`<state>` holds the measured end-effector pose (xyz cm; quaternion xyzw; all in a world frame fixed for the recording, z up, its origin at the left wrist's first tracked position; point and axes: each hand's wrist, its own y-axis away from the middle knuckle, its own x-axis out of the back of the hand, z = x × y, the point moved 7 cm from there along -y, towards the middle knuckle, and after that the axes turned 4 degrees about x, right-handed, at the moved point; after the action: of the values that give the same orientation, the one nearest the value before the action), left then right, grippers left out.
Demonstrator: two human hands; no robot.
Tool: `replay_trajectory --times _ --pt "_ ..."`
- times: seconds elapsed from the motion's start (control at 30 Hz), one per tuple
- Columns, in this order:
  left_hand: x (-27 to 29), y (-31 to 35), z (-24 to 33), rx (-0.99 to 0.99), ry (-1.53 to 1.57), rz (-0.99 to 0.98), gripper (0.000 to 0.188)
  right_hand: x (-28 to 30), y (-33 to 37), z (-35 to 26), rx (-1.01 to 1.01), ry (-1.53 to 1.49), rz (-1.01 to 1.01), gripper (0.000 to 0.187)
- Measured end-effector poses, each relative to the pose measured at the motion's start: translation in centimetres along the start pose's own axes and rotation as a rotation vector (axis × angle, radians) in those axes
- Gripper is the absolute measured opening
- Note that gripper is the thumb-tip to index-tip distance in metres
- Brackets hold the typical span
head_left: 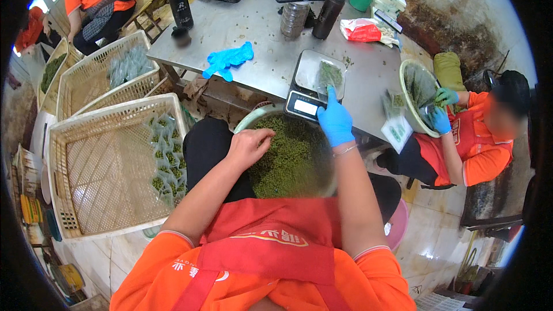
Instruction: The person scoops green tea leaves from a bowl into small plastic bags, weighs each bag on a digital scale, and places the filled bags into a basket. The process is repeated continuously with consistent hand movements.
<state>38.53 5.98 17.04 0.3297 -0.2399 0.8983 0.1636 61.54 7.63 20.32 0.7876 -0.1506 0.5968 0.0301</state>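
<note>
My right hand, in a blue glove, reaches over a small digital scale on the metal table. Its index finger stretches out to the near end of a clear plastic bag of green contents lying on the scale's plate; the thumb is apart, and no grip on the bag shows. Bare and loosely curled, my left hand is over the left rim of a large basin between my knees, with nothing visible in its fingers. Small green buds or peppercorns fill the basin.
To the left, a cream plastic crate holds a row of filled bags; another crate stands behind. A blue glove, a black flask and a ribbed jar are on the table. A co-worker's gloved hands work at a basin.
</note>
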Motion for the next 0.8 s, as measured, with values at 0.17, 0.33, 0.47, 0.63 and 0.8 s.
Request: replay_trajectory --times 0.17,0.33,0.47,0.63,0.8 --pt "0.0 0.0 0.1 0.033 0.035 -0.009 0.015 -1.5 0.6 3.9 -0.035 -0.575 0.136 0.024" --pt "-1.2 -0.3 0.6 0.005 0.038 -0.081 0.016 -2.3 3.0 3.5 -0.071 -0.755 0.2 0.026" --pt "-1.8 0.1 0.9 -0.034 0.044 -0.122 0.016 -0.2 1.2 1.3 -0.159 -0.159 0.173 0.036" --pt "-1.5 0.2 0.9 -0.015 0.017 -0.126 0.017 -0.9 -1.3 2.8 -0.137 -0.237 0.181 0.036" --pt "-1.5 0.2 1.2 -0.036 0.013 -0.143 0.017 -2.1 2.6 2.3 -0.314 -1.329 0.065 0.014"
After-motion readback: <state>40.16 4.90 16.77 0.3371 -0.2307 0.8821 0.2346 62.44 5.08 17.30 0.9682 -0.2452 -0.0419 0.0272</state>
